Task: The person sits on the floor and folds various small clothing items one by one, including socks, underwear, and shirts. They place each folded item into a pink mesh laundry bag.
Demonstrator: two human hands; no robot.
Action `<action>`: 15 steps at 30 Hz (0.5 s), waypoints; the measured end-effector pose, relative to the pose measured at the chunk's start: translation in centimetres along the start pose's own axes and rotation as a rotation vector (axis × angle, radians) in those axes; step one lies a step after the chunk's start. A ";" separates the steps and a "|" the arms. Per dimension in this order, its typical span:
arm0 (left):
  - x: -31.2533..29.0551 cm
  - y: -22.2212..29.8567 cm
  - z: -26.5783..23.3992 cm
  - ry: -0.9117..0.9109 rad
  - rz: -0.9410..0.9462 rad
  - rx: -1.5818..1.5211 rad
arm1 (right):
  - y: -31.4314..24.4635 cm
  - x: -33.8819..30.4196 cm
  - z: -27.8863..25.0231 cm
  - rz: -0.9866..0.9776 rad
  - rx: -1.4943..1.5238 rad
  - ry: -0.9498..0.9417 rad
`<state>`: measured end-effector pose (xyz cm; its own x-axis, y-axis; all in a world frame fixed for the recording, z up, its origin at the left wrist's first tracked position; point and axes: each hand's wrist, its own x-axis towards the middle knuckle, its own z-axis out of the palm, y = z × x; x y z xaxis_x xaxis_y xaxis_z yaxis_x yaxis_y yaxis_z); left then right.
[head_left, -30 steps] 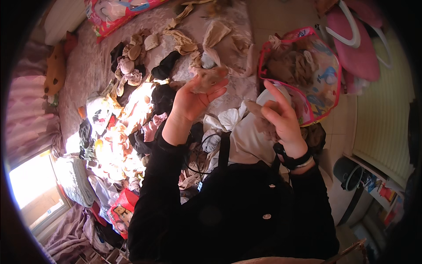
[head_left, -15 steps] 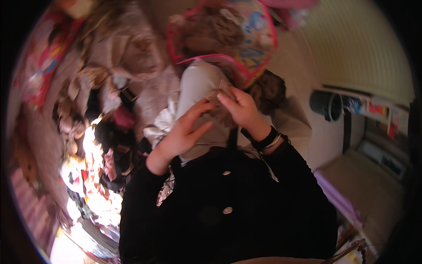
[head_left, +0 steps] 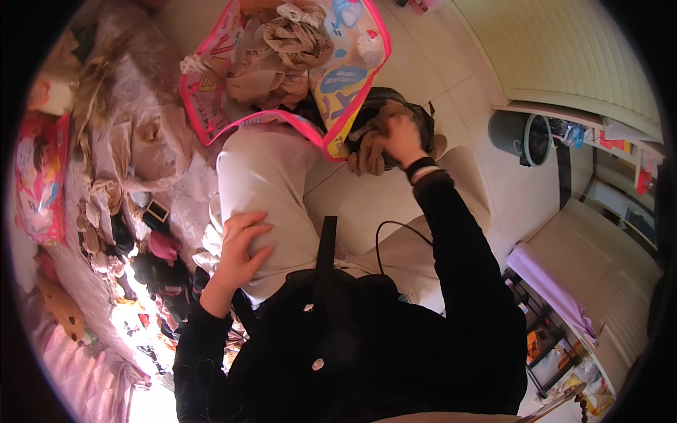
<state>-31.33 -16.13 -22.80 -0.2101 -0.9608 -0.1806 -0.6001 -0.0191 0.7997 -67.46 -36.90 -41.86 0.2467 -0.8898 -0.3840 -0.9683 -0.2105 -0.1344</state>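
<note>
My left hand (head_left: 243,247) lies with fingers spread on my left thigh, on the pale trousers (head_left: 257,183), holding nothing. My right hand (head_left: 403,137) is stretched forward to a black plastic bag (head_left: 419,116) on the floor beyond my lap. Its fingers are curled at a bunch of thin brown stockings (head_left: 368,154) by the bag's mouth; the fingertips are partly hidden in the cloth. Left of that bag stands an open clear, printed bag with pink edging (head_left: 384,42), and crumpled brown stockings (head_left: 300,42) fill it.
A plastic-covered heap with a beige cloth bag (head_left: 151,151) lies to the left, beside many small dark and brown garments (head_left: 166,278). At far left is a red printed pack (head_left: 42,183). A dark grey bin (head_left: 518,134) lies on its side at right, near a shelf and a ribbed cream panel (head_left: 571,56).
My hands have parted from the thin brown cloth they held together over my lap. The right moved forward to the black bag; the left came down onto my thigh. The view has shifted.
</note>
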 end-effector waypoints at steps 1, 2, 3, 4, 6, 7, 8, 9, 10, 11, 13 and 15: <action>0.3 0.2 0.2 0.002 -0.027 0.024 | -0.7 -0.8 2.2 -0.058 -0.132 -0.028; 0.7 0.4 0.5 -0.003 -0.042 0.054 | -1.3 -1.6 4.4 -0.189 -0.226 0.028; 1.0 0.6 0.7 -0.007 -0.056 0.086 | -1.4 -1.4 6.3 -0.136 -0.219 -0.098; 1.4 0.7 0.9 0.002 -0.079 0.119 | -1.1 -0.9 8.1 -0.115 -0.201 -0.123; 2.0 1.1 1.5 0.028 -0.099 0.158 | 0.5 0.6 11.4 -0.080 -0.161 -0.177; 2.3 1.3 1.7 0.042 -0.121 0.177 | 2.2 1.4 12.6 -0.012 0.042 -0.129; 2.5 1.4 1.9 0.058 -0.113 0.192 | 4.5 2.1 13.4 -0.037 0.198 0.096; 2.8 1.5 2.2 0.072 -0.101 0.227 | 6.6 3.5 14.2 0.156 0.392 0.133; 2.9 1.5 2.4 0.063 -0.143 0.234 | 8.8 4.9 14.8 0.338 0.483 0.282; 3.1 1.5 2.6 0.061 -0.146 0.247 | 11.4 6.4 14.8 0.491 0.574 0.247; 3.1 1.4 2.9 0.074 -0.151 0.279 | 13.6 8.2 15.1 0.646 0.922 0.245; 3.2 1.4 3.1 0.049 -0.156 0.305 | 13.1 9.1 15.7 0.476 0.557 0.297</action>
<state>-35.29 -18.33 -24.02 -0.0650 -0.9653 -0.2530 -0.8267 -0.0900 0.5554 -77.32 -41.36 -61.46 -0.2859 -0.9206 -0.2660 -0.7857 0.3841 -0.4849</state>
